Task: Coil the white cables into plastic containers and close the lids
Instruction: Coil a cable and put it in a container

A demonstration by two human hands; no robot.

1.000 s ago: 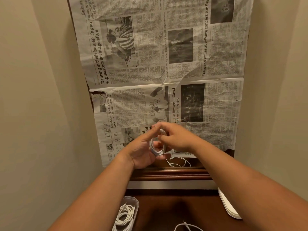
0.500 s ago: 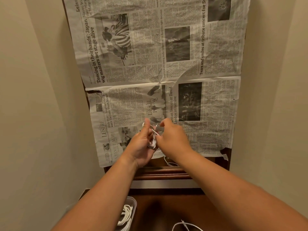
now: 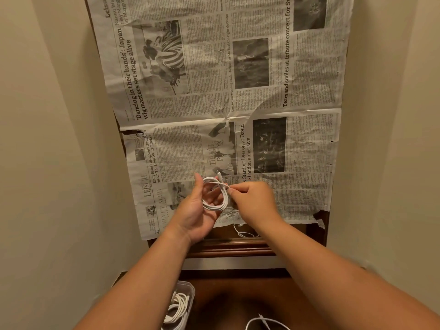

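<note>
Left hand (image 3: 197,210): holds thin white cable coil (image 3: 215,206).
Right hand (image 3: 254,201): fingers (image 3: 232,191) pinch its strand.
Done: clear plastic container (image 3: 190,288) below fingers holds one coil, unlidded.
Remaining: this coil, loose white cable (image 3: 264,321), lids.

That's four white cables (image 3: 215,196) on show now, just one plastic container (image 3: 190,286), and one newspaper (image 3: 226,91) spread out.
</note>
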